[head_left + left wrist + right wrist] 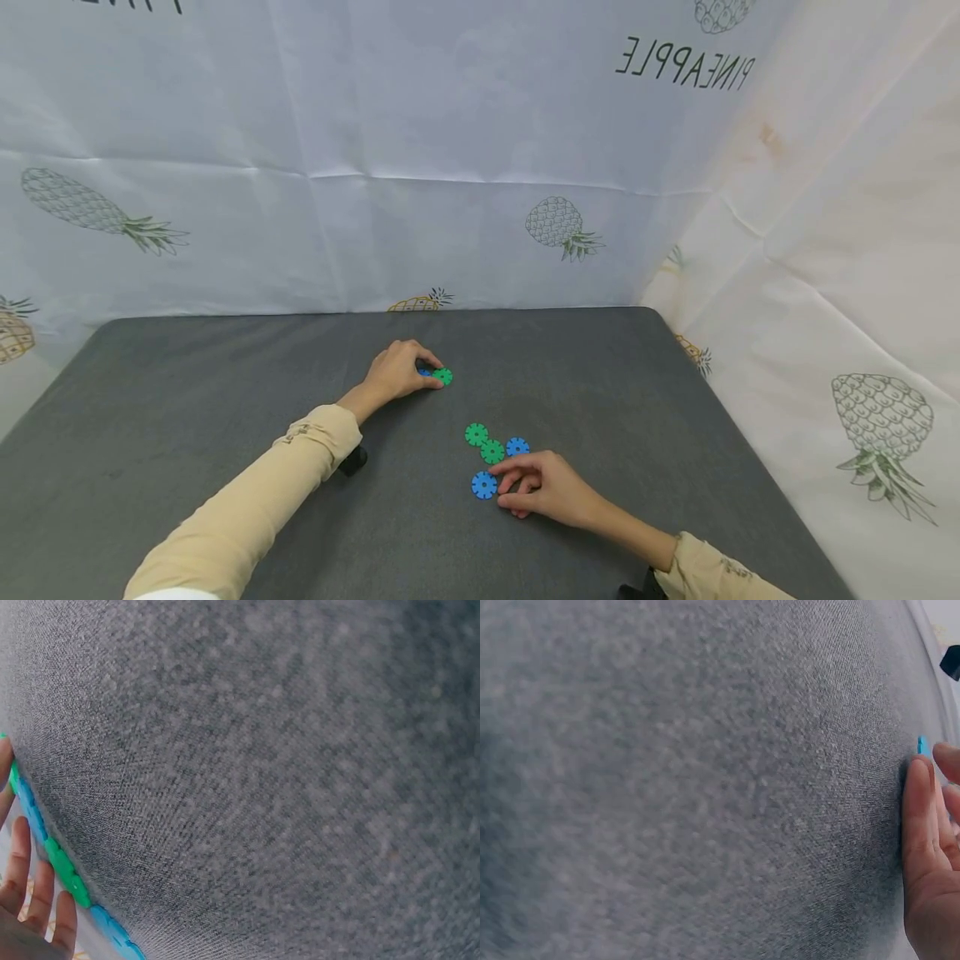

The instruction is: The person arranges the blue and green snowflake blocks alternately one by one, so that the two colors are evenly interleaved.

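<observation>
My left hand point(394, 372) is at the far part of the table, its thumb and forefinger at opposite sides of a flat green notched disc point(444, 377). A blue notched disc point(425, 373) peeks out between those fingers. In the left wrist view, green and blue discs point(67, 871) make a row along the left fingers point(18, 862); the palm hides this row from the head view. Nearer the front, my right hand point(551, 490) has forefinger and thumb apart, their tips right at the rim of a blue notched disc point(483, 485). Its other fingers are bent loosely.
Two green discs point(492, 452) lie side by side just beyond the right hand, with another blue disc point(517, 447) beside them. All are on a dark grey cloth-covered table point(600, 375). A white pineapple-print curtain point(450, 242) hangs behind its far edge and along the right.
</observation>
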Demonstrator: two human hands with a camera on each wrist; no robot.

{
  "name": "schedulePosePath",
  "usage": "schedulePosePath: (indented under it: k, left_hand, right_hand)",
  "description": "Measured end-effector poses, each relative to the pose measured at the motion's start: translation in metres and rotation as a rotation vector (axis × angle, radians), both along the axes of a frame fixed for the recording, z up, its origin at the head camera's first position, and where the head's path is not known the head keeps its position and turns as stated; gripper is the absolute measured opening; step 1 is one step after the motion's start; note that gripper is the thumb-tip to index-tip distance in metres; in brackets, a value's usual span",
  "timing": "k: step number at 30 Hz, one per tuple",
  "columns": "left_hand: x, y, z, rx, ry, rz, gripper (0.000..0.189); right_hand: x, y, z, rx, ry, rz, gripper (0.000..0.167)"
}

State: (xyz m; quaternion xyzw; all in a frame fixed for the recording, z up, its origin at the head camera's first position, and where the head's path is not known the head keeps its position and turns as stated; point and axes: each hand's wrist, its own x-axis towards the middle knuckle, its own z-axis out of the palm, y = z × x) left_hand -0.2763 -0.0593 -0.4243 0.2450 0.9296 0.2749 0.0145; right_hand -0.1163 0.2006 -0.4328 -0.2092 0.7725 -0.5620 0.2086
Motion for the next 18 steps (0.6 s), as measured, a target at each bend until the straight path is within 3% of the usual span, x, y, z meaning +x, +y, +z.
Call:
schedulePosePath:
  k: [8,14,18]
  left_hand:
    - [-0.0003,-0.0010,-0.0026,0.005,0.011,0.001,0.028]
    - [-0.0014,-0.0007,-0.0048,-0.001,0.014,0.009,0.029]
    - [-0.0012,-0.0004,-0.0052,-0.002,0.015,0.010,0.028]
  right_hand:
    - [-0.0040,-0.0050,0.0000,0.089,0.057,0.008,0.039]
    - [-0.0045,-0.0052,-0.0004,0.108,0.073,0.013,0.026]
    - [-0.0033,-0.0047,-0.0010,0.100,0.083,0.003,0.027]
